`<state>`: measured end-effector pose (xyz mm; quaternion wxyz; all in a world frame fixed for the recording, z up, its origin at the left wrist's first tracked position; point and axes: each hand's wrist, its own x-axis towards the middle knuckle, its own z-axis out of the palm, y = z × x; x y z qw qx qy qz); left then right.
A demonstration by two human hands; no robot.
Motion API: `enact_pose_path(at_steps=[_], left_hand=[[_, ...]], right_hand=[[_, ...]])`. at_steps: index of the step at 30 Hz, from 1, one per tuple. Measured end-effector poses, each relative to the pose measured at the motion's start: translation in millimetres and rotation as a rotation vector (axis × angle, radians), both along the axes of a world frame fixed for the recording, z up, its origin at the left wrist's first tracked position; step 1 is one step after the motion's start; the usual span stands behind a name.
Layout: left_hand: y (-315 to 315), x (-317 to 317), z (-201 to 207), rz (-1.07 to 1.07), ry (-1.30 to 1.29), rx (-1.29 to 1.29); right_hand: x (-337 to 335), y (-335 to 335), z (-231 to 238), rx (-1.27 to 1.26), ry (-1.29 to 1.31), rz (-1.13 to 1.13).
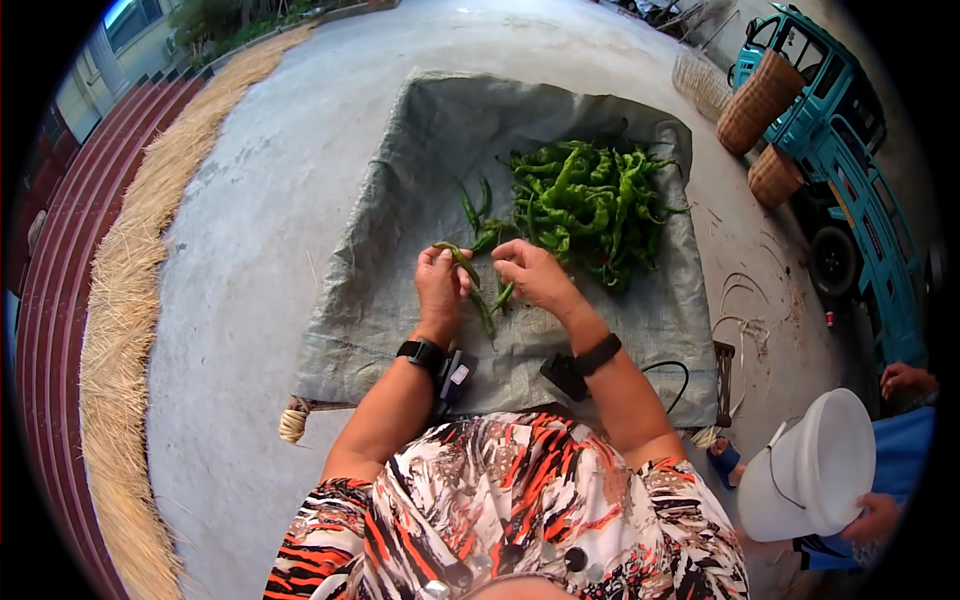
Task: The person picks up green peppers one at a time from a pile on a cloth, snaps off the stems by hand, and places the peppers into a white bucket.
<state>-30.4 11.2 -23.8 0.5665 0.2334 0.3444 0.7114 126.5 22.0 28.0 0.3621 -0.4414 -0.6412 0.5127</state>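
Note:
A long green chili pepper [458, 256] is held between the thumb and fingers of my left hand [437, 290], over the grey woven sheet [370, 300]. My right hand [541, 278] is just beside it, fingers curled and thumb tip close to the fingertips; whatever it pinches is too small to make out. Below the fingers, another pepper [503, 297] shows by the right hand and one more [482, 314] by the left. Beyond my hands, a large heap of green peppers [585, 200] covers the sheet's far right part, with a few loose peppers [470, 207] left of it.
On the right, a person holds a white bucket [785, 485] by the sheet's near corner. Wicker baskets [762, 102] and a teal truck [850, 150] stand farther right. A strip of straw [120, 350] runs along dark red steps [60, 290] on the left.

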Motion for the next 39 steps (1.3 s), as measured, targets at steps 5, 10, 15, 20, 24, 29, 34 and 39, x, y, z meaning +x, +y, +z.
enact_pose_path(at_steps=[5,10,15,20,24,29,34,39], left_hand=[[1,1,3,-0.100,-0.146,0.031],[-6,0,8,-0.105,0.221,-0.048],[-6,5,3,-0.018,0.573,0.019],[-5,0,-3,0.005,0.474,-0.032],[-7,1,-1,-0.051,0.620,-0.029],[-16,6,13,-0.123,0.738,0.066],[-15,12,9,-0.231,0.633,0.171],[-3,9,-16,-0.147,0.836,0.179]], right_hand=[[-1,-3,-15,-0.142,-0.240,0.228],[12,9,5,-0.096,-0.031,0.064],[23,17,32,-0.082,0.072,-0.227],[8,-25,-9,0.561,-0.801,0.309],[6,-30,5,0.596,-0.749,0.238],[-1,-19,38,0.617,-0.410,-0.117],[-3,-8,39,0.003,0.377,-0.100],[6,1,24,-0.136,0.556,-0.241]])
